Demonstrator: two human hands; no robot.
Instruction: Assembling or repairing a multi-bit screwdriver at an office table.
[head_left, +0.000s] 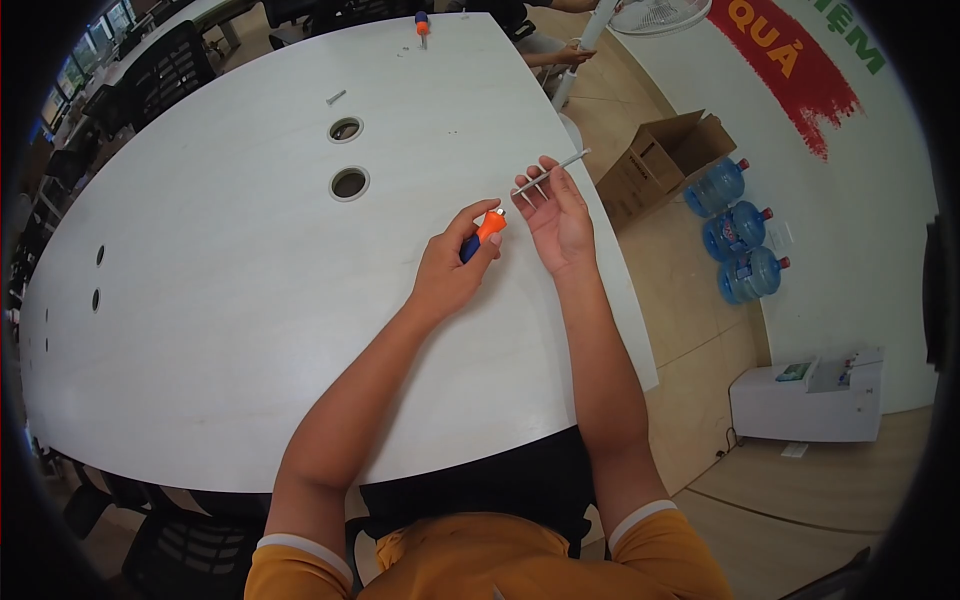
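My left hand (447,266) is closed round an orange and dark blue screwdriver handle (489,226), whose metal collar points up and away from me. No blade shows in that collar. Just to the right, my right hand (562,232) is turned palm up, fingers bent. Between its thumb and fingers lies a thin grey metal screwdriver shaft (573,160), slanting up to the right past the thumb. A small gap separates the shaft from the handle. Both hands are above the white table (250,330), near its right edge.
On the table are a small metal piece (336,97), two round cable holes and another orange-handled screwdriver (423,24). Beyond the right edge are an open cardboard box (640,180), blue water bottles (735,228) and a white cabinet (810,400). A person's hand (575,55) grips a white fan pole.
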